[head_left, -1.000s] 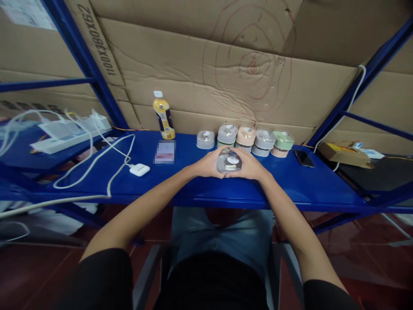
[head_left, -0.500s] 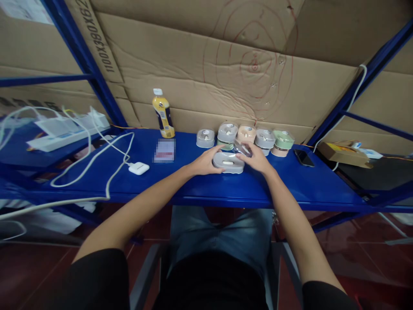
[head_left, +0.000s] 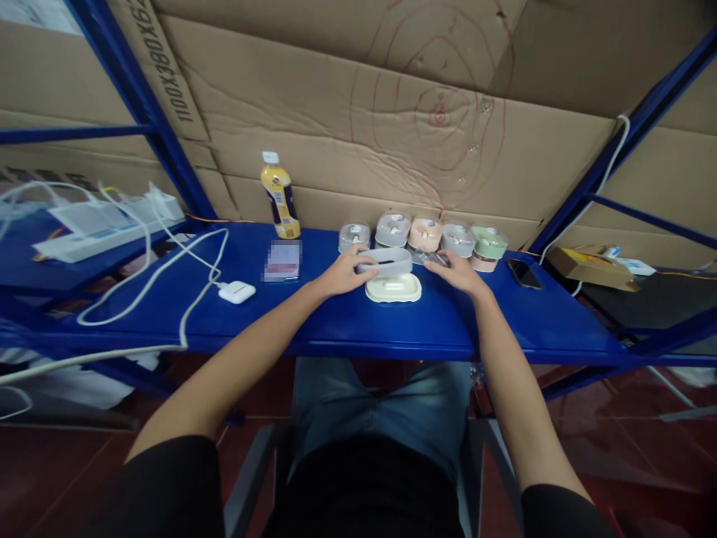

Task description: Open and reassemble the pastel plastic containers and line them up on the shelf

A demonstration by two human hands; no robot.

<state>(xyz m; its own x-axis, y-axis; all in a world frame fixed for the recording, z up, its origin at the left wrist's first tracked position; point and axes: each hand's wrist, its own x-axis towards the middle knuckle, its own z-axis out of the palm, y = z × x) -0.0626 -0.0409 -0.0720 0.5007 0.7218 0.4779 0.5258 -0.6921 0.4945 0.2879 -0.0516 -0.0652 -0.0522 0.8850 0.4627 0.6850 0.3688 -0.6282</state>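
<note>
My left hand point(head_left: 346, 272) grips the left end of a grey oval ring point(head_left: 395, 263), lifted just behind a cream oval base point(head_left: 393, 288). The base lies on the blue table point(head_left: 336, 321) with a raised bar in its middle. To the right, my right hand point(head_left: 455, 272) has its fingers closed on a clear lid point(head_left: 426, 257). Behind the hands stand small round-cornered boxes with clear tops: a grey box point(head_left: 354, 236), a taller grey one point(head_left: 393, 229), a peach one point(head_left: 426, 233), another grey one point(head_left: 458, 239) and a green one point(head_left: 489, 240).
A yellow bottle point(head_left: 281, 198) stands at the back left, with a blurred card point(head_left: 281, 261) before it. A white earphone case point(head_left: 237, 292) on a cable lies further left. A dark phone point(head_left: 524, 273) and an open carton point(head_left: 594, 269) are on the right.
The grey ring has come up off the cream base, held by my left hand, and the base now shows. My right hand has shifted slightly right with the clear lid.
</note>
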